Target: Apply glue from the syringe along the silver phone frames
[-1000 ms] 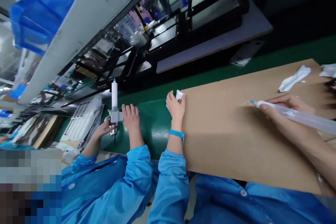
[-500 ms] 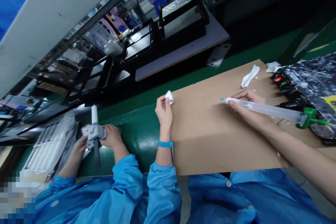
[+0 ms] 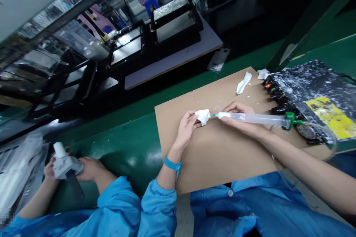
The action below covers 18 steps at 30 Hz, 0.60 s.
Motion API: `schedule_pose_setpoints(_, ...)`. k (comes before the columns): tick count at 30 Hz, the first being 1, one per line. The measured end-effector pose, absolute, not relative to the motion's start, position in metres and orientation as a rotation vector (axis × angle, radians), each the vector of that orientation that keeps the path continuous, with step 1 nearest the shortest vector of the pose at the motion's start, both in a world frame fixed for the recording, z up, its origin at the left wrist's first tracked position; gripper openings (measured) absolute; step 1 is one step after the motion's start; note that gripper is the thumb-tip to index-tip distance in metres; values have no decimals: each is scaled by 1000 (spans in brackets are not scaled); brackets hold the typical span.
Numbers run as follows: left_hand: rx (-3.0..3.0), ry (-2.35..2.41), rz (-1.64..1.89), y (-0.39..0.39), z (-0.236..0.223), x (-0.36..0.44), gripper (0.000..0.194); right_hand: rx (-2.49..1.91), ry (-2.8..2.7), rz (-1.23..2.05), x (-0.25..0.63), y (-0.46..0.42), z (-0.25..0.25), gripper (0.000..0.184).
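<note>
Between the fingers of my left hand (image 3: 187, 127) is a crumpled white tissue (image 3: 203, 116), held just above the cardboard sheet (image 3: 211, 159). My right hand (image 3: 239, 116) grips the front end of a clear dispensing syringe (image 3: 258, 119), which lies nearly level. Its blue needle tip (image 3: 214, 115) points left at the tissue, a small gap away. A green cap (image 3: 289, 120) closes the rear of the syringe, and a clear air hose (image 3: 332, 137) runs from it.
Right of the cardboard stands a white-smeared dispenser box (image 3: 314, 92) with knobs and a gauge. Used tissues (image 3: 244, 83) lie at the cardboard's far edge. On my left, a co-worker's hands (image 3: 90, 169) hold a grey-white part (image 3: 65, 164). Black trays (image 3: 176, 26) rest on a shelf behind.
My left hand has brought the tissue rightward, close to the needle tip. My view has shifted, so the cardboard and dispenser box appear further left. The co-worker's part has tilted.
</note>
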State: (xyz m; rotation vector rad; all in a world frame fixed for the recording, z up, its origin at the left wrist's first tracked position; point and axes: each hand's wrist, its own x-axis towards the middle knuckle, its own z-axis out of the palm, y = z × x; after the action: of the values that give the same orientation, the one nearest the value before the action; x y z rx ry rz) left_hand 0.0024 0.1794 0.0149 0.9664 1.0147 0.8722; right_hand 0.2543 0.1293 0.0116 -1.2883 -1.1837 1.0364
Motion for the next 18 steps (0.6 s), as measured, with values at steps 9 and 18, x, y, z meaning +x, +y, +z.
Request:
schedule_pose_setpoints(9,779,974,822,180,14,-1,51,-1248,-1159,1096,255,130,17,53)
schedule_pose_setpoints(18,841,906,743,177,16,0,55,-1211,-1178,1130,253,131,11,58)
